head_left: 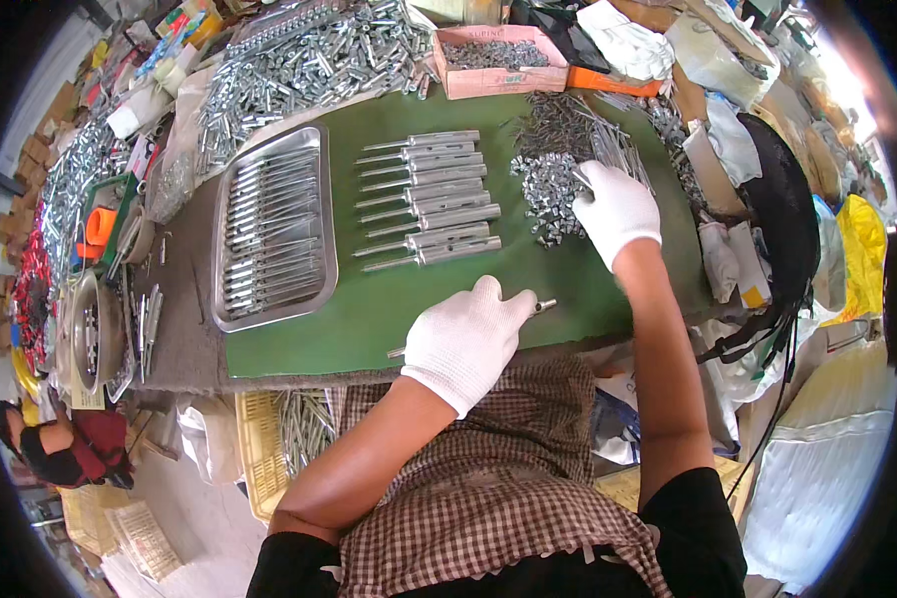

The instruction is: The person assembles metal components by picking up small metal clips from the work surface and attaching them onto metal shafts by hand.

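My left hand (473, 334), in a white knit glove, is closed around a slim metal tube with a thin rod (397, 353). It hovers low over the green mat's front edge, and the glove hides most of the tube. On the right, my right hand (618, 211), gloved alike, reaches over a heap of small shiny metal parts (550, 199). Its thumb and forefinger pinch a small metal piece (581, 177), partly covered by the glove. Between the hands and the tray lies a column of several metal tubes with thin rods (434, 204), points to the left.
A steel tray (331, 249) of similar pieces stands left on the green mat (369, 319). Dark pins (548, 120) and long thin rods (618, 149) lie beyond the heap. A pink box (498, 85) and piled metal tubes (309, 75) line the back. Another person (70, 444) is far left.
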`<action>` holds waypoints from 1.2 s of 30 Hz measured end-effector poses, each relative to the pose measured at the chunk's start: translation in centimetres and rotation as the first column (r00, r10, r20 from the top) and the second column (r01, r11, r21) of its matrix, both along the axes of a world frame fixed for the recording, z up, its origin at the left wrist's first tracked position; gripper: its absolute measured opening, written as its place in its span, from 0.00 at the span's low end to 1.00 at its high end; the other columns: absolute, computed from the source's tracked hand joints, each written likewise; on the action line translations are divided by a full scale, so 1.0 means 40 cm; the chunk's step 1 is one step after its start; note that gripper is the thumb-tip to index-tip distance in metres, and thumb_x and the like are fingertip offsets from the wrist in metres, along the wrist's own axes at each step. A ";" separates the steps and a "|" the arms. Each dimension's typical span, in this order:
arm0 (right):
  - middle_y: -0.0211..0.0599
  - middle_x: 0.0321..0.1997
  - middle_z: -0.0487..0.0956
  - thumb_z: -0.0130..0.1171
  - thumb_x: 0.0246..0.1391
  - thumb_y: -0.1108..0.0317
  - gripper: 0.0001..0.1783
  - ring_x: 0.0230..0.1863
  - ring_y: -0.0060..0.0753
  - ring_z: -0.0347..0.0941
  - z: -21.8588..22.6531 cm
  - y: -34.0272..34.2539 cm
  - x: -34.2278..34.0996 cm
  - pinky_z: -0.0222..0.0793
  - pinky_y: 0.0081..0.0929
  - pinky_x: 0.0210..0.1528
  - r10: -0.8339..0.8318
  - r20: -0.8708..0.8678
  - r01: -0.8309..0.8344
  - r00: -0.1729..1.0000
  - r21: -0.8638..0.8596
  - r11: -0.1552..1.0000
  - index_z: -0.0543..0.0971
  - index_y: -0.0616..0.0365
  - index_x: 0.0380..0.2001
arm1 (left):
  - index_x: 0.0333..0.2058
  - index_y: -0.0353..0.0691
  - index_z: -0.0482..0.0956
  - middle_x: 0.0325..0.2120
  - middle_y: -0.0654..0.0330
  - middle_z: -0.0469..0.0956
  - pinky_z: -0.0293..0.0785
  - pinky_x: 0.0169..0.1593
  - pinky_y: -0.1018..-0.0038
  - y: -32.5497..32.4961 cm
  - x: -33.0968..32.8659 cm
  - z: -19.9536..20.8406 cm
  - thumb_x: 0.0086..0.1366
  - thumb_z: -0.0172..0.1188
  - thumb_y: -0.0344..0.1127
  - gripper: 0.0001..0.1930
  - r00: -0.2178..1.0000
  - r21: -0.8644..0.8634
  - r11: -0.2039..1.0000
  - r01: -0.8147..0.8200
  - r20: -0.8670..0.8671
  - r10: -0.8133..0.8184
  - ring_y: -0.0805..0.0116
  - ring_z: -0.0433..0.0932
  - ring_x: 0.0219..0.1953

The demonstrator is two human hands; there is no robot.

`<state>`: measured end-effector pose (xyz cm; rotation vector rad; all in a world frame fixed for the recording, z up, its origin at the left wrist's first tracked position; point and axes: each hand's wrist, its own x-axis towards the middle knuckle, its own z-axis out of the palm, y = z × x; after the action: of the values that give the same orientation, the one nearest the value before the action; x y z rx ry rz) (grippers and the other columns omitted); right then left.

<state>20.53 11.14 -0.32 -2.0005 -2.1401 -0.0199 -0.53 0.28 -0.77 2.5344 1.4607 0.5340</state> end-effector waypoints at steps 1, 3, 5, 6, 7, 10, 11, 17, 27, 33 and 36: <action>0.46 0.36 0.81 0.57 0.53 0.65 0.09 0.39 0.52 0.78 -0.001 -0.018 0.005 0.72 0.44 0.44 0.033 -0.062 -0.028 0.998 0.086 0.996 0.77 0.57 0.36 | 0.39 0.54 0.79 0.26 0.58 0.70 0.73 0.24 0.64 0.002 0.000 0.001 0.60 0.58 0.36 0.08 1.000 -0.014 1.000 0.003 -0.003 -0.003 0.57 0.76 0.21; 0.45 0.35 0.80 0.58 0.51 0.67 0.08 0.37 0.50 0.78 -0.001 -0.075 0.002 0.73 0.42 0.42 0.113 -0.212 -0.098 0.971 0.082 0.992 0.78 0.57 0.34 | 0.39 0.54 0.79 0.26 0.58 0.70 0.73 0.24 0.63 0.004 -0.001 0.004 0.60 0.58 0.36 0.08 1.000 -0.041 0.999 -0.009 -0.016 0.008 0.57 0.76 0.22; 0.42 0.31 0.80 0.60 0.49 0.68 0.06 0.35 0.47 0.77 0.007 -0.147 -0.007 0.73 0.38 0.39 0.249 -0.451 -0.232 0.857 0.093 0.968 0.78 0.57 0.31 | 0.40 0.54 0.79 0.26 0.57 0.70 0.74 0.24 0.62 0.003 -0.004 0.003 0.60 0.58 0.36 0.08 0.999 -0.067 0.998 -0.018 -0.028 0.016 0.56 0.76 0.22; 0.40 0.30 0.79 0.61 0.48 0.68 0.06 0.34 0.45 0.77 0.010 -0.182 -0.019 0.73 0.36 0.38 0.306 -0.540 -0.300 0.784 0.103 0.948 0.79 0.57 0.30 | 0.40 0.54 0.79 0.26 0.57 0.71 0.74 0.25 0.62 0.002 -0.007 0.000 0.60 0.58 0.36 0.09 1.000 -0.059 0.998 -0.013 -0.016 0.012 0.56 0.76 0.22; 0.39 0.29 0.78 0.63 0.47 0.68 0.07 0.33 0.43 0.76 0.008 -0.211 -0.032 0.73 0.35 0.36 0.293 -0.621 -0.314 0.727 0.080 0.946 0.79 0.56 0.30 | 0.40 0.54 0.79 0.26 0.57 0.71 0.74 0.25 0.62 0.002 -0.007 -0.005 0.60 0.58 0.36 0.09 1.000 -0.051 0.999 -0.005 -0.002 0.005 0.56 0.77 0.22; 0.37 0.28 0.77 0.63 0.48 0.67 0.05 0.32 0.44 0.76 -0.003 -0.252 -0.052 0.72 0.37 0.33 0.331 -0.467 -0.343 0.820 0.061 0.937 0.79 0.52 0.29 | 0.40 0.53 0.79 0.26 0.57 0.71 0.74 0.25 0.62 0.003 0.004 0.011 0.60 0.58 0.36 0.09 0.999 -0.056 0.998 -0.020 -0.050 0.017 0.56 0.77 0.22; 0.35 0.28 0.77 0.63 0.48 0.66 0.04 0.32 0.44 0.76 -0.011 -0.259 -0.054 0.71 0.39 0.33 0.304 -0.468 -0.321 0.830 0.046 0.946 0.79 0.50 0.29 | 0.40 0.53 0.79 0.26 0.57 0.71 0.74 0.25 0.62 0.002 0.003 0.011 0.60 0.58 0.36 0.09 0.999 -0.056 0.998 -0.017 -0.050 0.014 0.56 0.77 0.22; 0.33 0.31 0.80 0.63 0.50 0.64 0.05 0.34 0.42 0.77 -0.007 -0.260 -0.045 0.73 0.38 0.35 0.346 -0.386 -0.316 0.855 0.139 0.938 0.80 0.52 0.29 | 0.40 0.54 0.79 0.26 0.58 0.71 0.75 0.25 0.63 0.001 -0.002 0.004 0.59 0.59 0.36 0.09 1.000 -0.039 0.999 -0.021 -0.021 0.020 0.57 0.77 0.23; 0.43 0.34 0.78 0.63 0.51 0.62 0.09 0.38 0.50 0.76 -0.029 -0.137 0.005 0.71 0.41 0.41 -0.062 -0.248 0.068 0.967 0.017 0.998 0.79 0.55 0.32 | 0.40 0.54 0.79 0.27 0.59 0.72 0.75 0.25 0.63 0.005 -0.001 0.003 0.60 0.58 0.36 0.09 1.000 -0.071 0.997 -0.017 -0.013 0.016 0.57 0.77 0.22; 0.39 0.30 0.77 0.64 0.47 0.73 0.05 0.31 0.40 0.75 -0.026 -0.227 -0.017 0.70 0.32 0.36 0.188 -0.543 -0.160 0.818 0.098 0.982 0.80 0.58 0.30 | 0.41 0.54 0.79 0.27 0.58 0.72 0.75 0.26 0.63 0.004 -0.007 0.005 0.60 0.58 0.36 0.10 1.000 -0.078 0.997 -0.010 -0.001 0.010 0.57 0.77 0.23; 0.39 0.31 0.78 0.64 0.48 0.69 0.06 0.32 0.41 0.76 -0.025 -0.246 -0.006 0.71 0.34 0.36 0.116 -0.565 -0.119 0.817 0.033 0.992 0.80 0.56 0.31 | 0.41 0.54 0.79 0.28 0.58 0.72 0.75 0.26 0.63 0.005 -0.004 0.011 0.60 0.58 0.36 0.10 1.000 -0.092 0.996 -0.003 -0.007 0.002 0.57 0.77 0.23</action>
<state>20.28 1.31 -1.33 -1.5931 -1.8521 0.5333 -0.70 0.47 -0.34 2.4661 1.4564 0.4472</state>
